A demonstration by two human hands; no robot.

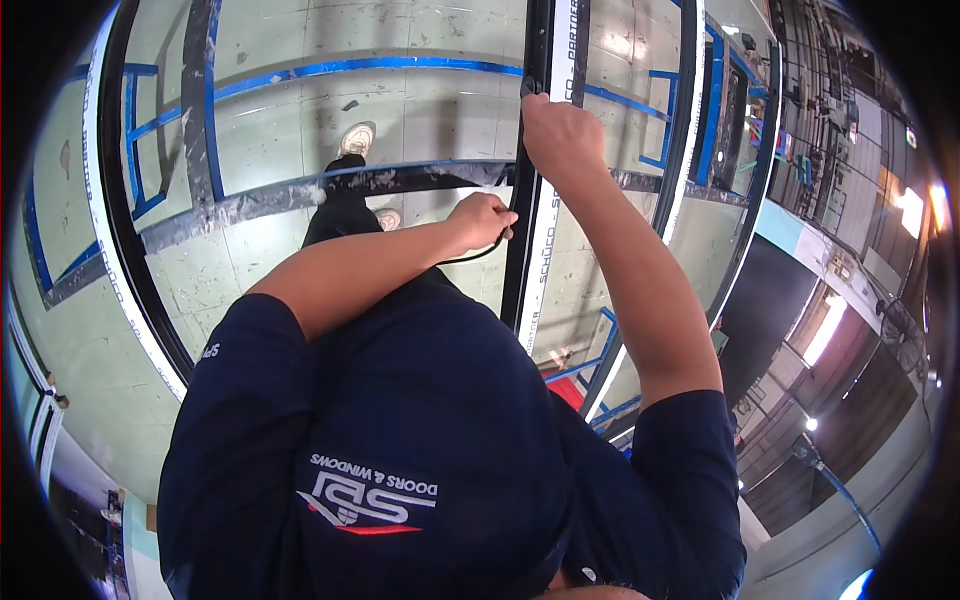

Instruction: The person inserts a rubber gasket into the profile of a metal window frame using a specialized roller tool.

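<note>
My left hand [484,222] is closed in a pinch on a thin black rubber strip [470,259], which curves down toward my shirt. That hand is beside a long dark frame profile [519,250] covered partly by white printed film [545,240]. Farther up the same profile, my right hand [563,135] is closed, its knuckles over the profile's edge. A small dark piece [533,87] shows at its fingertips; I cannot make out whether this is part of the strip or a separate item.
Blue and black support stands [350,182] carry the profiles. Another film-covered profile [105,190] runs along the left, and more profiles [682,120] lie on the right. My shoes [357,139] are on the tiled floor [290,125]. A fan [903,330] is at far right.
</note>
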